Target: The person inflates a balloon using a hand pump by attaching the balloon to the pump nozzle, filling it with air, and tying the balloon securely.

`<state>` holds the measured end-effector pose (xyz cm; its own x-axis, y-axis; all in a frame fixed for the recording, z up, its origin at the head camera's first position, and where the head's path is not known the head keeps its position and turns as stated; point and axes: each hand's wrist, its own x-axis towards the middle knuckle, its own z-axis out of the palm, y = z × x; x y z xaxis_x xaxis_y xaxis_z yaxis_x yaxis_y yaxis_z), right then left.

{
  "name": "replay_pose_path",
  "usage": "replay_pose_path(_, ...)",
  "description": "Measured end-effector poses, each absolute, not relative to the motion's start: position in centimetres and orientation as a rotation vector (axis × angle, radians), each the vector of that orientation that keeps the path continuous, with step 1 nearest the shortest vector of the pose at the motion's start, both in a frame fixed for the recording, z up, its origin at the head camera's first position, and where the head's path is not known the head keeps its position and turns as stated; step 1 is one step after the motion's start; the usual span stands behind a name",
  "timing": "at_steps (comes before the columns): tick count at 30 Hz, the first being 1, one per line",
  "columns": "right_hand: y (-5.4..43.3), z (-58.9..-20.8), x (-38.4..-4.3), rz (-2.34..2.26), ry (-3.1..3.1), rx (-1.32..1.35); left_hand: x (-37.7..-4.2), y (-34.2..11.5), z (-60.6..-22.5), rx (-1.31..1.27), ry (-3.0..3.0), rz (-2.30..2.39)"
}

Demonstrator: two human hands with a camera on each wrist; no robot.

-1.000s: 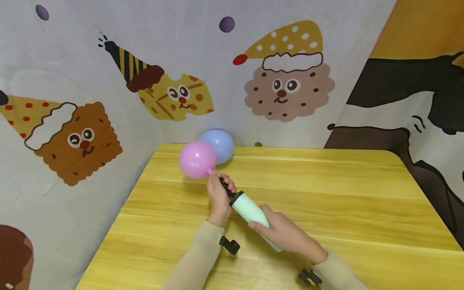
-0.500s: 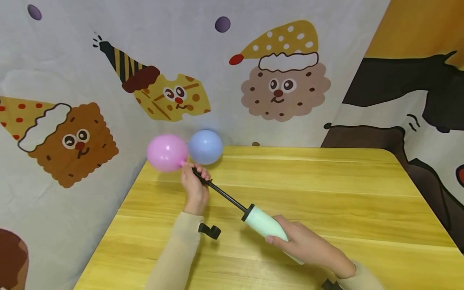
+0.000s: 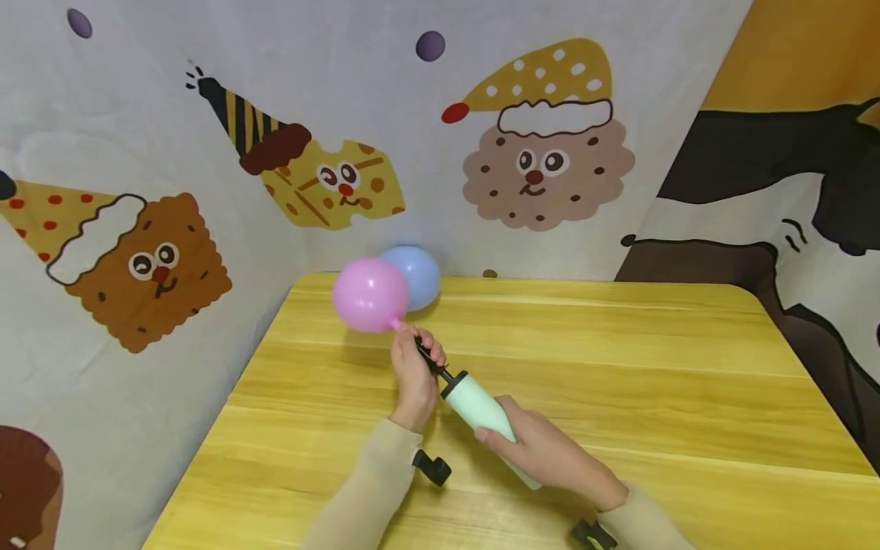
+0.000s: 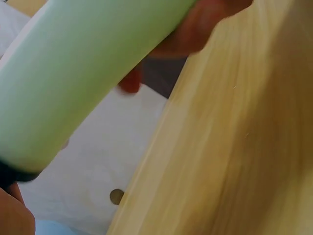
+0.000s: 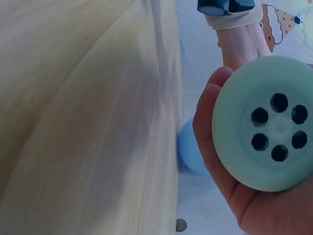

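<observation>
Mint-green, the pump (image 3: 474, 405) is slanting above the tabletop (image 3: 653, 344), its long axis running from near right to far left, its black handle (image 3: 426, 355) pointing towards the pink balloon (image 3: 371, 295). We are seeing the right hand (image 3: 546, 444) curling its fingers round the barrel, while the left hand (image 3: 415, 374) is gripping the handle and, seemingly, the balloon's half-hidden neck. Six dark holes are dotting the round base (image 5: 279, 128).

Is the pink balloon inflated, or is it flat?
Inflated: the pink balloon looks round and smooth, just beyond the left hand.
</observation>
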<state>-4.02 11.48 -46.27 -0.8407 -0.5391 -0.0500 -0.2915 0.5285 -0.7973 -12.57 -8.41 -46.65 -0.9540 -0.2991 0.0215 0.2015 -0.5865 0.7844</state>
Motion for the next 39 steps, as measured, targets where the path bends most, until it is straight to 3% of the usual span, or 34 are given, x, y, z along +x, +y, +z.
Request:
replay_pose_path(11,11.0,-46.3,-4.5,-1.236,2.453,-0.656,-12.4,-8.1,-47.1,0.181,-1.284,-2.555)
replay_pose_path(25,15.6,-45.3,-2.8,-1.187,2.434,-0.779,-15.2,-13.7,-44.1,0.176,-1.069,-2.493)
replay_pose_path(39,12.9,-45.8,-4.3,-1.202,2.47,-0.737,-14.0,-9.7,-45.7,0.186,-1.132,-2.531)
